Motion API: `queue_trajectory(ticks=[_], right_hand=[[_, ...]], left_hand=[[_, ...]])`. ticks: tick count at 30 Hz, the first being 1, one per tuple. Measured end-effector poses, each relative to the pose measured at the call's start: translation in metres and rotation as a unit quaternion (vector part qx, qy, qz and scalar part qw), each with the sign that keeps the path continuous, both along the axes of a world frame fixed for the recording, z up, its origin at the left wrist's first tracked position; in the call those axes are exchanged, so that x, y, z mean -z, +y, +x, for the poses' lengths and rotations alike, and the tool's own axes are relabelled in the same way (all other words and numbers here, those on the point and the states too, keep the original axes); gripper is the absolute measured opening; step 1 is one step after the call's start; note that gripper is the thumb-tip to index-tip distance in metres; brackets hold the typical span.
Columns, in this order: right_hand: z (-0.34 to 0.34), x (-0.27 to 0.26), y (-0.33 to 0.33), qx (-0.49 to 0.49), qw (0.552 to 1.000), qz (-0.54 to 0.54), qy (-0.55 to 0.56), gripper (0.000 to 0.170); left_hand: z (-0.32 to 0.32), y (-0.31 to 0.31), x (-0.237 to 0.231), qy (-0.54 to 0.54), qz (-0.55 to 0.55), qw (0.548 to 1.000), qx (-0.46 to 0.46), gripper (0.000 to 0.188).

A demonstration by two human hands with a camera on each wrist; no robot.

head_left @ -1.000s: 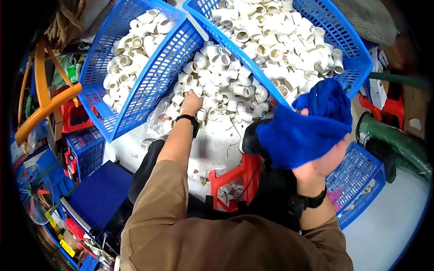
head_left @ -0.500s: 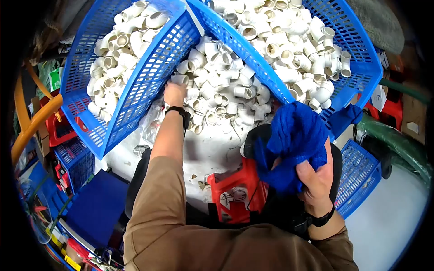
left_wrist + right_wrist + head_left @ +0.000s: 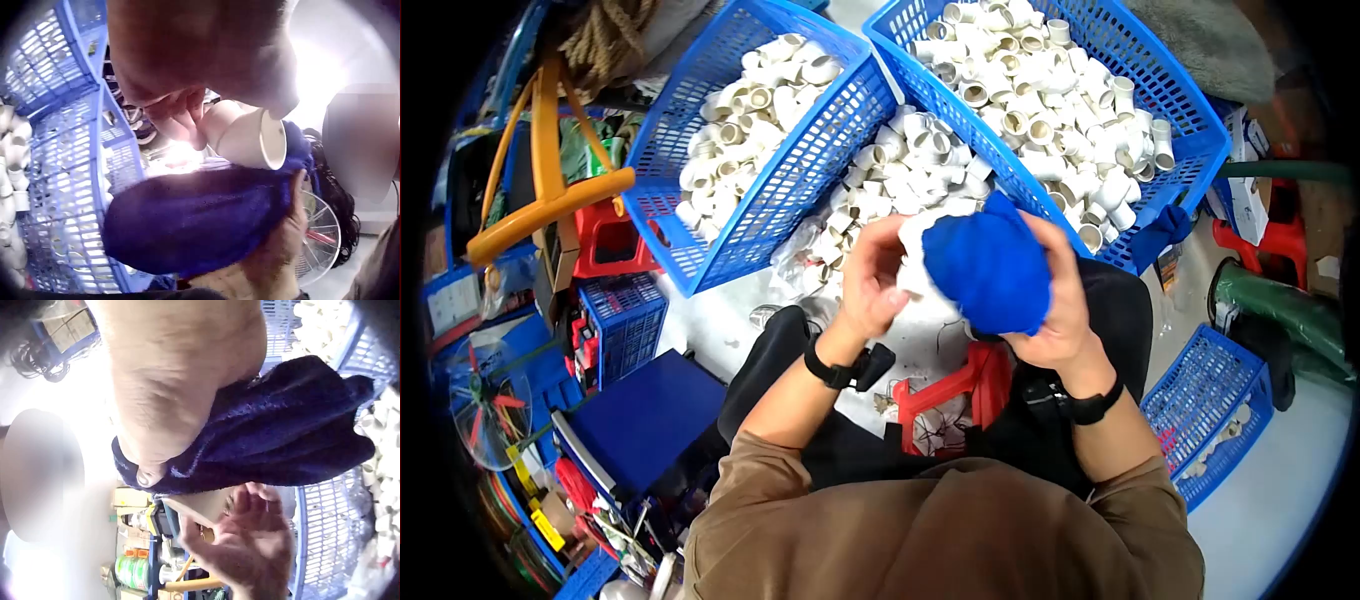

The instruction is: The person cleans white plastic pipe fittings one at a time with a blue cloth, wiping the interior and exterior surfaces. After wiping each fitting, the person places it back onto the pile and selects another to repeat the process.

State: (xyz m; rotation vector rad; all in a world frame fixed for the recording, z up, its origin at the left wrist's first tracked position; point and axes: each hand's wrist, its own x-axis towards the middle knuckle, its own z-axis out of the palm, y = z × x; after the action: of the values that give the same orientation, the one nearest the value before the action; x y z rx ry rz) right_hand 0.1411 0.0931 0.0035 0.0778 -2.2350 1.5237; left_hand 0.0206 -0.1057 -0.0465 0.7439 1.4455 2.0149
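The fingers of the left hand (image 3: 870,278) grip a white fitting (image 3: 247,136), open rim toward the person, just left of the blue cloth (image 3: 990,265) that the right hand's (image 3: 1057,305) fingers clasp.

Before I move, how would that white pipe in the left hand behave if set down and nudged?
The white pipe will likely stay stiff: its open rim looks round and undented. Its curved sides may let it roll, though the bend would probably make that uneven.
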Motion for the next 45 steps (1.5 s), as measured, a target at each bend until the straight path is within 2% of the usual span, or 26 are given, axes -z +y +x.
queue_trajectory(ticks=[2,4,6,7,8,9,13,16,17,19,20,21,23,24,25,28,30,32,33,35,36,37,39,41,43,45], right_hand=[[0.002,-0.019,-0.003,-0.052,0.989,0.136,0.035,0.036],[0.005,-0.026,-0.019,-0.034,0.988,0.129,0.076,0.052],[0.012,-0.037,-0.025,-0.033,0.988,0.117,0.098,0.057],[0.015,-0.043,-0.027,-0.018,0.979,0.17,0.113,0.062],[0.018,-0.048,-0.029,-0.004,0.967,0.221,0.128,0.066],[0.022,-0.052,-0.032,-0.01,0.967,0.218,0.133,0.066],[0.031,-0.079,-0.045,-0.038,0.973,0.204,0.103,0.08],[0.038,-0.098,-0.054,-0.103,0.977,0.171,0.069,0.089],[0.042,-0.102,-0.057,-0.112,0.976,0.176,0.071,0.089],[0.046,-0.11,-0.064,-0.116,0.97,0.196,0.083,0.087],[0.051,-0.12,-0.074,-0.098,0.968,0.208,0.1,0.071],[0.053,-0.117,-0.081,-0.105,0.966,0.212,0.102,0.071],[0.054,-0.098,-0.095,-0.009,0.945,0.231,0.23,0.055],[0.058,-0.095,-0.097,-0.005,0.94,0.234,0.249,0.048],[0.059,-0.097,-0.1,0.004,0.935,0.235,0.264,0.05],[0.062,-0.109,-0.099,-0.022,0.94,0.266,0.212,0.062],[0.059,-0.119,-0.094,-0.123,0.952,0.236,0.15,0.074],[0.055,-0.139,-0.091,-0.221,0.948,0.213,0.08,0.08],[0.052,-0.15,-0.089,-0.277,0.945,0.176,0.015,0.08],[0.048,-0.16,-0.096,-0.289,0.943,0.162,0.017,0.079],[0.047,-0.158,-0.104,-0.263,0.947,0.179,0.053,0.077],[0.049,-0.158,-0.115,-0.228,0.948,0.199,0.1,0.074],[0.052,-0.161,-0.13,-0.155,0.94,0.26,0.155,0.064],[0.05,-0.151,-0.138,-0.081,0.911,0.315,0.252,0.05],[0.053,-0.153,-0.134,-0.093,0.911,0.33,0.228,0.057],[0.053,-0.152,-0.124,-0.154,0.954,0.228,0.121,0.072]], left_hand=[[0.028,0.006,-0.043,-0.109,0.009,0.994,-0.005,0.09],[0.053,0.016,-0.081,-0.208,0.03,0.977,-0.023,0.093],[0.073,0.007,-0.081,-0.21,0.043,0.976,-0.047,0.091],[0.082,0.003,-0.082,-0.217,0.053,0.973,-0.066,0.09],[0.092,-0.002,-0.086,-0.194,-0.029,0.975,-0.104,0.092],[0.085,-0.01,-0.09,-0.06,-0.108,0.988,-0.095,0.083],[0.084,-0.03,-0.126,-0.103,-0.162,0.981,0.0,0.05],[0.087,-0.044,-0.159,0.042,-0.215,0.974,0.062,0.045],[0.097,-0.05,-0.161,0.042,-0.21,0.975,0.052,0.045],[0.115,-0.056,-0.164,-0.049,-0.112,0.992,-0.001,0.051],[0.121,-0.06,-0.153,-0.118,-0.053,0.991,-0.019,0.058],[0.128,-0.064,-0.15,-0.118,-0.032,0.992,-0.035,0.061],[0.152,-0.052,-0.154,-0.253,0.039,0.96,-0.114,0.071],[0.158,-0.047,-0.158,-0.297,0.037,0.943,-0.145,0.067],[0.16,-0.048,-0.155,-0.321,0.031,0.936,-0.142,0.068],[0.157,-0.058,-0.161,-0.226,-0.01,0.968,-0.106,0.068],[0.15,-0.076,-0.157,-0.089,-0.073,0.99,-0.087,0.068],[0.144,-0.09,-0.167,0.02,-0.162,0.984,-0.075,0.063],[0.138,-0.099,-0.165,0.061,-0.184,0.981,-0.019,0.058],[0.144,-0.102,-0.169,0.047,-0.115,0.991,-0.058,0.053],[0.147,-0.103,-0.164,-0.038,-0.053,0.996,-0.058,0.053],[0.15,-0.104,-0.164,-0.103,-0.052,0.991,-0.074,0.061],[0.162,-0.094,-0.167,-0.231,0.06,0.958,-0.159,0.072],[0.17,-0.094,-0.184,-0.325,0.137,0.924,-0.15,0.073],[0.166,-0.098,-0.186,-0.323,0.134,0.929,-0.12,0.068],[0.155,-0.109,-0.184,-0.31,0.058,0.944,-0.096,0.063]])
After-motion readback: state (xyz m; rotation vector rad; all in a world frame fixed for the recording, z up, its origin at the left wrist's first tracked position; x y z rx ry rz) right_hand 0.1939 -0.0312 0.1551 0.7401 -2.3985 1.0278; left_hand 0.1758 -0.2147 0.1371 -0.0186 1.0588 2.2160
